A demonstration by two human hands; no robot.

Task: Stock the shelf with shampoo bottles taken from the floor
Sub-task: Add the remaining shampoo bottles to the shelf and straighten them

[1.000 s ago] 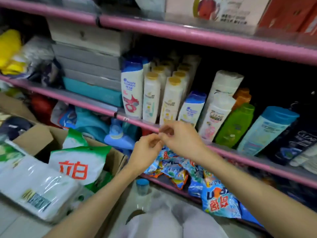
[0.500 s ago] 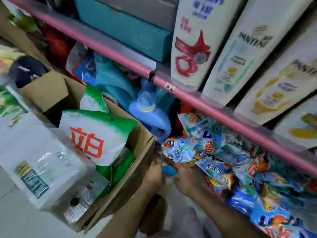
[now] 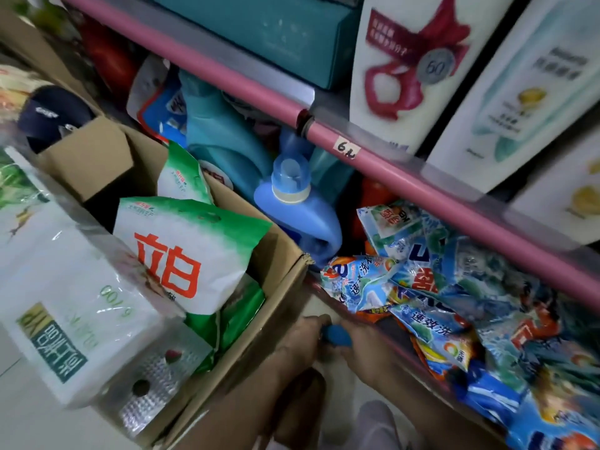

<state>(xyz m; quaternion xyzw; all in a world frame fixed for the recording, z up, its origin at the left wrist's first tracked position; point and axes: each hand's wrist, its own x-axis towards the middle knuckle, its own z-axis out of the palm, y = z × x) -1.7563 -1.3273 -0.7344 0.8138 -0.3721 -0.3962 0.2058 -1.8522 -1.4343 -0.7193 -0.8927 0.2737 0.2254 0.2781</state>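
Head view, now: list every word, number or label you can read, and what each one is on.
"6" plus an unclear mark: handwritten tag on the pink shelf rail.
"60": round grey sticker on the white shampoo bottle.
"立白": green-and-white detergent bag in the cardboard box.
"速效洗": blue detergent sachet.
Bottle small print and the tissue pack label: too blurred.

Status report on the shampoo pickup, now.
Left hand and right hand both grip the blue-capped bottle down at the floor. Cardboard box crowds left, detergent packets crowd right.
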